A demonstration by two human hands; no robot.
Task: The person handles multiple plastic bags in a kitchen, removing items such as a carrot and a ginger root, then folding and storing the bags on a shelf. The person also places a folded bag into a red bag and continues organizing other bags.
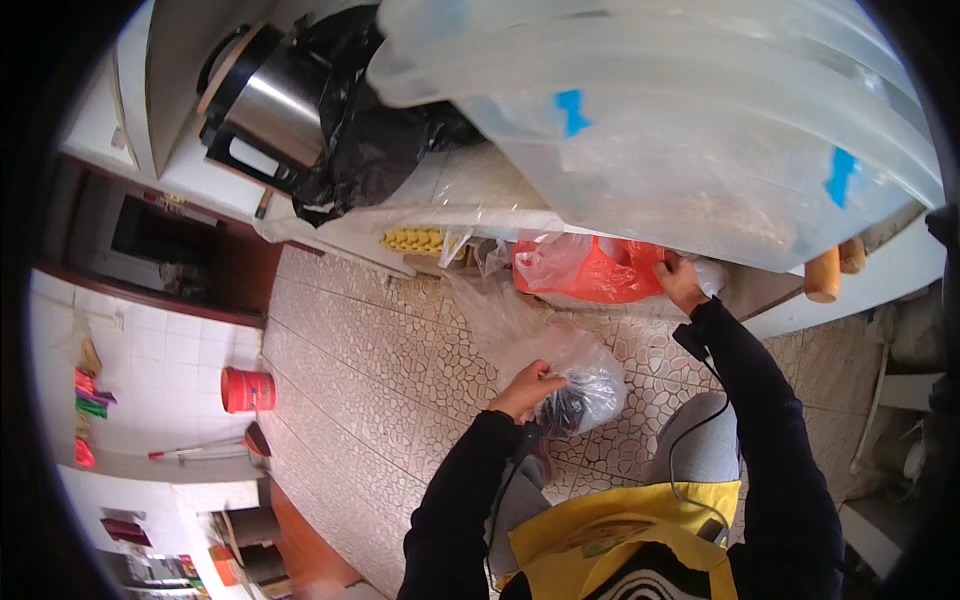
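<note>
My left hand (529,390) grips a clear plastic bag (589,375) low in front of me. Something dark shows through its film, too wrapped to identify. The loose mouth of the bag trails up toward the shelf. At the right end of a red plastic bag (622,274), my right hand (680,279) has its fingers closed on the red film. That red bag lies on the low shelf under the counter, with a clear bag partly over its left side. A white bag (709,276) sits just behind my right hand.
Large translucent plastic bins (675,150) with blue tape overhang the counter. Left of them are a black plastic bag (390,142) and a steel appliance (274,101). Yellow egg trays (412,241) sit on the shelf. Wooden handles (823,275) jut out at right. A red bucket (247,390) stands by the wall.
</note>
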